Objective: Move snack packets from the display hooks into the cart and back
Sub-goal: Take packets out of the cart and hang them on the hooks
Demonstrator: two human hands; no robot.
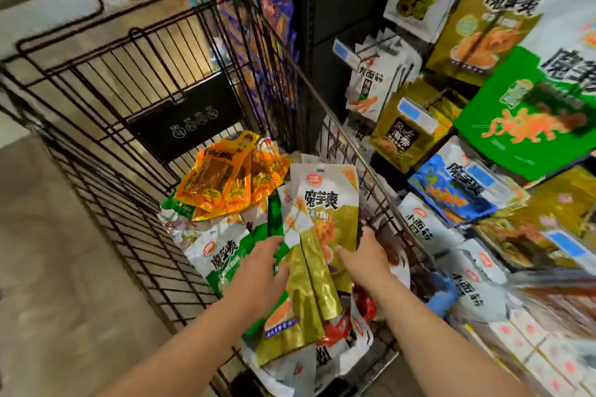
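Note:
Inside the black wire cart (pixel 106 151) lies a heap of snack packets. A white-and-olive packet (pixel 325 203) stands tilted up in the middle, with more olive-gold packets (pixel 309 293) fanned below it. My left hand (pixel 261 264) grips the left edge of this bunch, fingers curled round it. At the right edge my right hand (pixel 367 255) holds the same bunch, thumb on the front. Orange packets (pixel 219 177) and a green-and-white packet (pixel 225 258) lie further left in the cart. Red packets (pixel 335 332) show underneath.
Display hooks on the right carry hanging packets: a green one (pixel 532 113), a blue one (pixel 458 190), olive ones (pixel 480 35) and white ones (pixel 371 87). A dark shelf post (pixel 338 10) rises behind the cart. Floor (pixel 48 267) lies to the left.

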